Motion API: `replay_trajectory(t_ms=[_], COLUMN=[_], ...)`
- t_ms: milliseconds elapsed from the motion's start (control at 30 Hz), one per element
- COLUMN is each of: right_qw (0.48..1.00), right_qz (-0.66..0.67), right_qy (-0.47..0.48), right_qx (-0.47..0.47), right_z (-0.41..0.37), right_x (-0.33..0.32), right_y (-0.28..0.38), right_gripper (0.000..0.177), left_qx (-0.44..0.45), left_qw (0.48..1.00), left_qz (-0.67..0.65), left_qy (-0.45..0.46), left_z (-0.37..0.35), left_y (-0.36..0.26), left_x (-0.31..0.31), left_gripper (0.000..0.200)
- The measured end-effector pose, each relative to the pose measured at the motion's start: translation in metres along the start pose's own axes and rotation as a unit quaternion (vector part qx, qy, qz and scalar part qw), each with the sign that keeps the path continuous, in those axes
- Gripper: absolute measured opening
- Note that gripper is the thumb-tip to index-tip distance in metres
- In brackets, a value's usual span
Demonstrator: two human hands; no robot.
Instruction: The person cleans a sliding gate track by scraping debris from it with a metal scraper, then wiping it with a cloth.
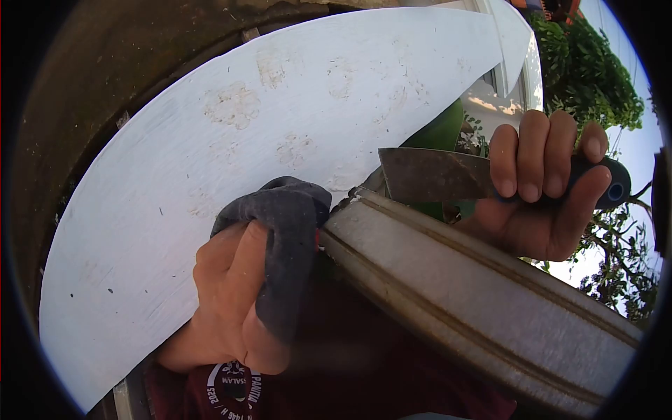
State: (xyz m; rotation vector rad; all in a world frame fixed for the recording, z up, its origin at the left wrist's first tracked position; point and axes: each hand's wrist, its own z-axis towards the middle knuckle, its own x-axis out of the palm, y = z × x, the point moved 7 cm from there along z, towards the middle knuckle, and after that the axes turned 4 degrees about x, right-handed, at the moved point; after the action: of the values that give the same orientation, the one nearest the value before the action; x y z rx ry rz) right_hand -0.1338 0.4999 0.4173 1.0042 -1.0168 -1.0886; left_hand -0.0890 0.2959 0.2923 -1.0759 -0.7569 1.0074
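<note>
My right hand [542, 178] is closed around the dark handle [605, 183] of a putty knife, palm side toward me. Its worn metal blade [434, 175] points left, with the slanted end close to the white surface. My left hand [231, 287] grips a dark grey cloth [287, 231] that is folded over its fingers and hangs past the thumb. The cloth is beside the near end of a grey grooved beam [455, 273]. Behind both hands spreads a large white painted surface [161, 168], with rough, brownish patches [232, 105] and dark specks.
The grey beam runs from the middle to the lower right, below my right hand. Green leaves [437, 129] show behind the blade. Trees [588, 70] and sky are at the right. Brown ground [77, 91] lies beyond the white surface's curved edge. A dark red shirt [350, 378] is at the bottom.
</note>
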Motion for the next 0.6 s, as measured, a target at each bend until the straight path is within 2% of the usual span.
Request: replay_trajectory(t_ms=[133,233,333,500,600], right_qw=[1.0,1.0,0.998,0.989,0.99], right_qz=[-0.001,0.022,0.03,0.02,0.03], right_qy=[0.001,0.005,0.049,0.142,0.134], right_qx=[0.004,-0.008,-0.012,0.018,0.022], right_z=[-0.002,-0.004,0.0,0.004,0.005], right_x=[0.01,0.011,0.016,0.021,0.023], right_y=[-0.003,0.0,-0.002,-0.022,-0.028], right_gripper=[0.029,0.032,0.035,0.04,0.039], left_qx=[-0.046,-0.043,-0.025,-0.051,-0.079], left_qw=[0.997,0.998,0.998,0.997,0.995], left_qz=[-0.065,-0.035,-0.015,-0.015,-0.008], left_qy=[0.024,0.042,0.055,0.049,0.053], left_z=[0.008,0.011,0.009,0.01,0.011], left_y=[-0.002,-0.007,-0.01,-0.011,-0.012], left_x=[0.001,-0.001,-0.003,-0.005,-0.007], left_gripper=[0.048,0.048,0.047,0.046,0.045])
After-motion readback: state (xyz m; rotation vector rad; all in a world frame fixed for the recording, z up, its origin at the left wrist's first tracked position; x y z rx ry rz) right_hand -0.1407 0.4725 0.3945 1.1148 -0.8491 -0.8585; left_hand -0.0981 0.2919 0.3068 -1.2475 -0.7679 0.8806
